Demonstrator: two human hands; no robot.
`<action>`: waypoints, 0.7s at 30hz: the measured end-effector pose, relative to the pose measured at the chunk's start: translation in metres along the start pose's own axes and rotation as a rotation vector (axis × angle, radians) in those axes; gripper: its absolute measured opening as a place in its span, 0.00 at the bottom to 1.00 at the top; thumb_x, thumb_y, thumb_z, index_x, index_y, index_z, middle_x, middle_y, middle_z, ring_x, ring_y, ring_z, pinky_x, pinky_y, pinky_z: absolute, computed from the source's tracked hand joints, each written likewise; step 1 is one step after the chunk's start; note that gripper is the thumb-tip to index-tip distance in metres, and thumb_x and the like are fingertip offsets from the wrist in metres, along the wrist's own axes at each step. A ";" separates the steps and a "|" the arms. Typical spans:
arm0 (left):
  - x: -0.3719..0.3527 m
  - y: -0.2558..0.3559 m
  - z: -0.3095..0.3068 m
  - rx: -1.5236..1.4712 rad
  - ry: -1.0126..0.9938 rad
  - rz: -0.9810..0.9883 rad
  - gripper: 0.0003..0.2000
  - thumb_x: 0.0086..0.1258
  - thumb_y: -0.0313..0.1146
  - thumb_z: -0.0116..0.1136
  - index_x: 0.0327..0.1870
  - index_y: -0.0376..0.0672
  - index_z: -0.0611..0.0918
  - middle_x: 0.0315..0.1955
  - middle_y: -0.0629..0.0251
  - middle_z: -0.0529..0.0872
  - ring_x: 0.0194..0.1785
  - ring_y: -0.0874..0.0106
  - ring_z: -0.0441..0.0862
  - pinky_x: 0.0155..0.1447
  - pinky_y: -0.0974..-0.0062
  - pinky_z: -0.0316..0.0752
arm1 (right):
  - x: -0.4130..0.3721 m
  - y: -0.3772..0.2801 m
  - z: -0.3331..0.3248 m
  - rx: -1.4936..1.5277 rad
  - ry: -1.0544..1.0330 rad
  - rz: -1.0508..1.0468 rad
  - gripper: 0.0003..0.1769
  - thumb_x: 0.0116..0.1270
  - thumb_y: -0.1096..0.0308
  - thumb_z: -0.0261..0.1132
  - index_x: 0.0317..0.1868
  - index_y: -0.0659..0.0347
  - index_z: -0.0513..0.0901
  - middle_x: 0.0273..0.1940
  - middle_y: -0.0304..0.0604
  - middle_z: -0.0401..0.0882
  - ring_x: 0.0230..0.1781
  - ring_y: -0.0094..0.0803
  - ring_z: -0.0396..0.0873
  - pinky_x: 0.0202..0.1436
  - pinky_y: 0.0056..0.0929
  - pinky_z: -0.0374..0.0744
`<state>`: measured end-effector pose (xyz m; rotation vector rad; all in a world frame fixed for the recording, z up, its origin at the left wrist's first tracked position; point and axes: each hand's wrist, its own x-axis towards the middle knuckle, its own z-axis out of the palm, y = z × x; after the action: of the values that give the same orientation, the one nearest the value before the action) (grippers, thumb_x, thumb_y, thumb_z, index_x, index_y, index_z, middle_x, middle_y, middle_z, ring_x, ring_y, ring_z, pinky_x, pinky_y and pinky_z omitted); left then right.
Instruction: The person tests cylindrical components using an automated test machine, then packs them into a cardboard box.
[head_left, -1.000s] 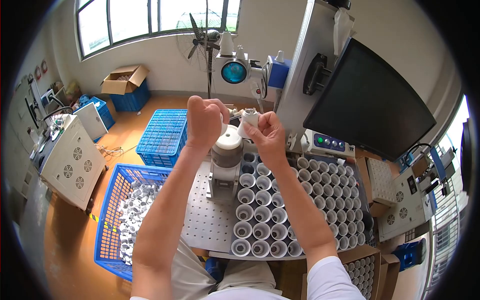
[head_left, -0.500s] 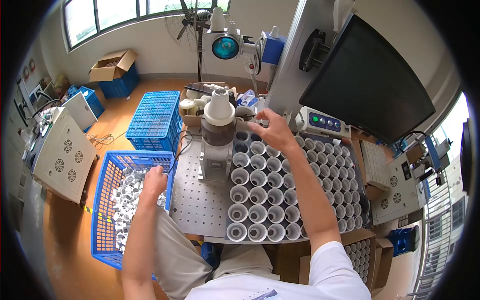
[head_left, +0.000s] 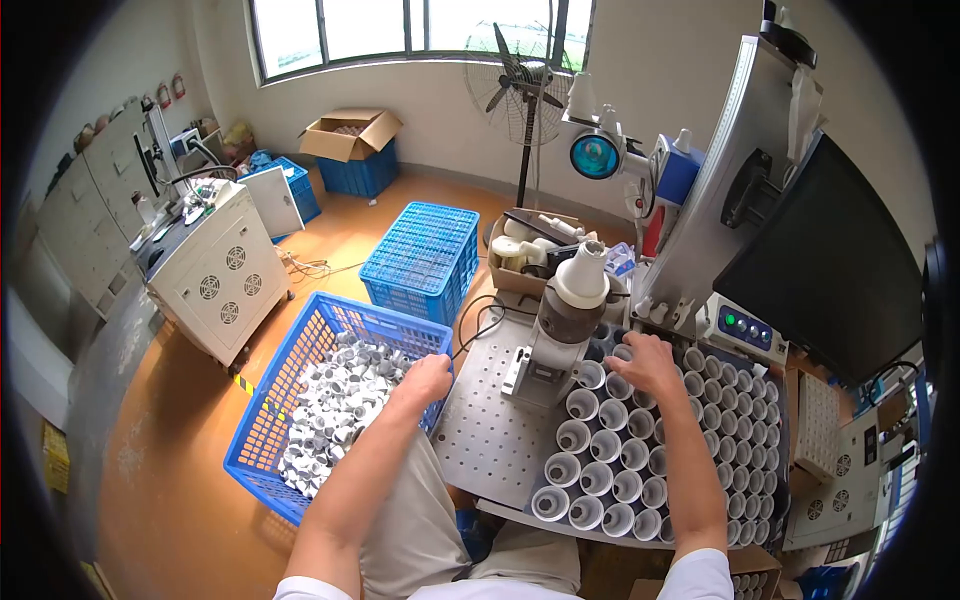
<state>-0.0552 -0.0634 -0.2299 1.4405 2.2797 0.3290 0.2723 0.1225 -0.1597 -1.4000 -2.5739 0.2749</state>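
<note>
My left hand (head_left: 428,378) is closed over the right rim of the blue plastic basket (head_left: 330,312); whatever its fingers hold, if anything, is hidden. Inside that basket lies a heap of small white cup-shaped parts (head_left: 345,400). My right hand (head_left: 650,364) reaches over the far left end of the cup rows, thumb and fingers closed about the rim of a white cup (head_left: 622,353). Rows of similar open white cups (head_left: 597,478) stand upright on the dark tray. Just left of my right hand is a grey fixture with a white cone-shaped top (head_left: 581,275).
A perforated metal plate (head_left: 490,430) lies between basket and cups. A black cable (head_left: 478,330) loops over its far edge. Behind stand a closed blue crate (head_left: 420,250) and a carton of odd parts (head_left: 530,245). A large monitor (head_left: 825,265) and control box (head_left: 742,328) flank the right.
The head view has swung left. My right hand has come away from beside the fixture, down onto the cups. My left hand has stayed closed near the basket's right side.
</note>
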 end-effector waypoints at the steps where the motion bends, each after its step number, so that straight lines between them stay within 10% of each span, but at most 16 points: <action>1: 0.000 0.002 -0.001 -0.023 -0.005 0.012 0.13 0.63 0.31 0.49 0.42 0.32 0.80 0.45 0.41 0.82 0.53 0.48 0.78 0.58 0.56 0.73 | 0.001 0.004 -0.002 0.104 0.031 0.016 0.29 0.54 0.49 0.69 0.47 0.64 0.81 0.44 0.54 0.82 0.48 0.50 0.78 0.56 0.43 0.72; 9: 0.004 0.001 0.002 -0.044 -0.011 0.046 0.13 0.61 0.29 0.48 0.39 0.30 0.81 0.44 0.41 0.82 0.52 0.47 0.79 0.55 0.56 0.74 | 0.005 0.060 0.025 1.126 0.471 0.223 0.16 0.68 0.56 0.61 0.41 0.63 0.79 0.29 0.34 0.75 0.24 0.19 0.70 0.25 0.19 0.70; 21: 0.003 0.001 0.003 -0.076 -0.064 0.039 0.15 0.62 0.30 0.48 0.44 0.29 0.80 0.47 0.40 0.81 0.55 0.47 0.77 0.59 0.58 0.72 | 0.003 0.059 0.030 1.267 0.551 0.182 0.16 0.69 0.55 0.59 0.40 0.62 0.78 0.26 0.36 0.73 0.18 0.20 0.68 0.21 0.19 0.67</action>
<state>-0.0544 -0.0602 -0.2332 1.4388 2.1674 0.3719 0.3107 0.1543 -0.2030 -0.9449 -1.2895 1.0995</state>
